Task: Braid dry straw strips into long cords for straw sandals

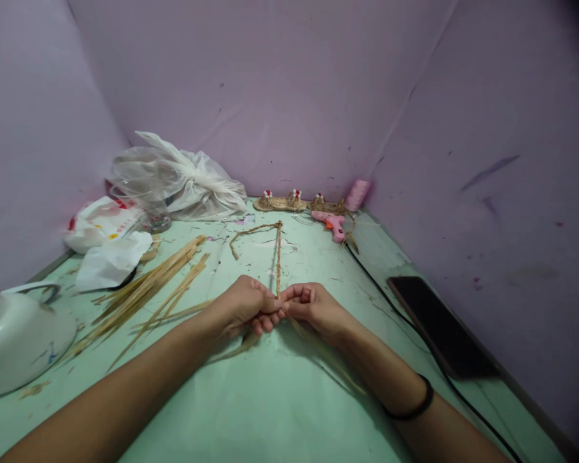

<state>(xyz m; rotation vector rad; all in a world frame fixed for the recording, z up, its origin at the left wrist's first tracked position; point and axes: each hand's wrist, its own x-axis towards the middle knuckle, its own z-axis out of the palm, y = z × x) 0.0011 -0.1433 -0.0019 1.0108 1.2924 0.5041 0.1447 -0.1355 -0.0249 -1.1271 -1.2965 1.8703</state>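
A thin braided cord (278,257) of tan plant fibre runs away from me across the table, its far end bending off to the left. At its near end my left hand (251,305) and my right hand (313,310) meet, thumbs and fingers pinched on the cord. Loose fibre strands (335,366) trail from under both hands toward me. The exact hold of the fingers on each strand is hidden. A bundle of dry flat fibre strips (154,280) lies to the left of my left hand.
Along the back wall are a tied plastic bag (197,183), woven slippers (280,204) with beads, a pink thread spool (358,194) and a pink glue gun (335,225) with a black cable. A phone (439,325) lies right; a white bowl-like object (24,341) stands left.
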